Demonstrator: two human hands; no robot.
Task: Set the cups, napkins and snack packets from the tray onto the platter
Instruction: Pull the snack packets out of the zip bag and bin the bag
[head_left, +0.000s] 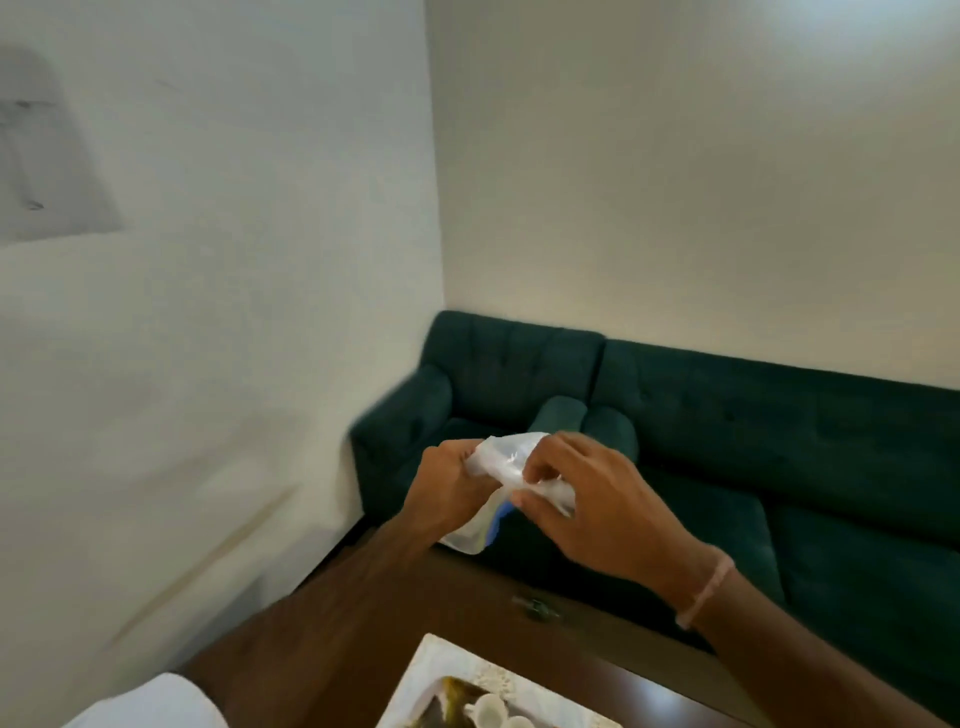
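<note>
Both my hands are raised above the far end of the table and grip one crumpled clear plastic packet (501, 460) with a blue patch low on it. My left hand (452, 486) pinches its left side. My right hand (587, 499) pinches its right side, with a pink band on that wrist. At the bottom edge a white tray (441, 662) with a patterned rim holds small white cups (491, 709). The rest of the tray is cut off by the frame, and no platter shows.
A dark brown wooden table (363, 623) runs under my arms. A small dark object (535, 608) lies near its far edge. A dark green sofa (727, 441) stands behind the table against white walls. A white sleeve (156, 701) shows at the lower left.
</note>
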